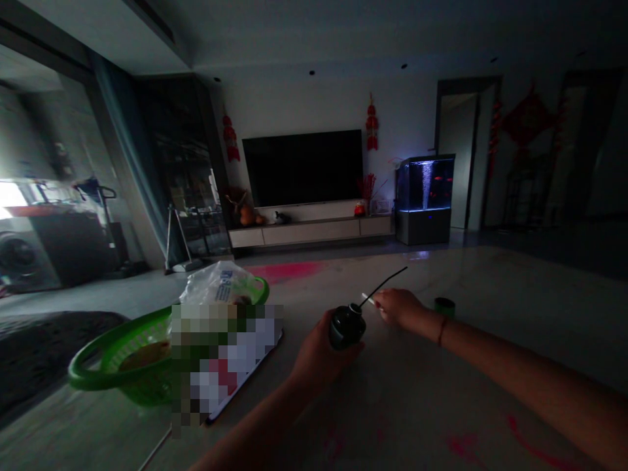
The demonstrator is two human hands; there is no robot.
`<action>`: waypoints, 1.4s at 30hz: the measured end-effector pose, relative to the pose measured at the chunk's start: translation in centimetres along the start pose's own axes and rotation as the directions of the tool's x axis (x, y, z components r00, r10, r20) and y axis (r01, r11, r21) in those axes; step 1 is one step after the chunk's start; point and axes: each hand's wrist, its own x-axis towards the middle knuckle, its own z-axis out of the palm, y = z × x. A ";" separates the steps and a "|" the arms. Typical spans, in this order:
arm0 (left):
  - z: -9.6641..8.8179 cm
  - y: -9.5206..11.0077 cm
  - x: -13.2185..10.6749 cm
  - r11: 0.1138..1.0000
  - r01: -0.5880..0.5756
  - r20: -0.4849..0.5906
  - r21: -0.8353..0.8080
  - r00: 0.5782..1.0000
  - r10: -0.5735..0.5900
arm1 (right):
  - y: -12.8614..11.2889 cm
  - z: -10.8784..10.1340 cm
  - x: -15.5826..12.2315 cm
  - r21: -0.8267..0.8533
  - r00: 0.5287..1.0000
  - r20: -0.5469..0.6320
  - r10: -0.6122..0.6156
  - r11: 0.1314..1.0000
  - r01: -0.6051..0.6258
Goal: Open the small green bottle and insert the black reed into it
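My left hand is wrapped round a small dark, rounded bottle with a pale rim at its neck. A thin dark stick slants up and right from the bottle's mouth. Just beyond it, my right hand pinches a slim white piece, whose kind I cannot make out; its tip points left. A short dark green cylinder stands on the table behind my right wrist.
Left on the table sits a green plastic basket with a clear plastic bag. Beside it lies a flat item, partly blurred out. Beyond are a television and a lit fish tank.
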 end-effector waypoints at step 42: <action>0.0 -0.2 0.1 0.999 -0.010 0.026 -0.048 1.000 0.011 | -0.2 -12.0 -2.9 0.505 0.870 -0.491 -0.042 0.800 0.323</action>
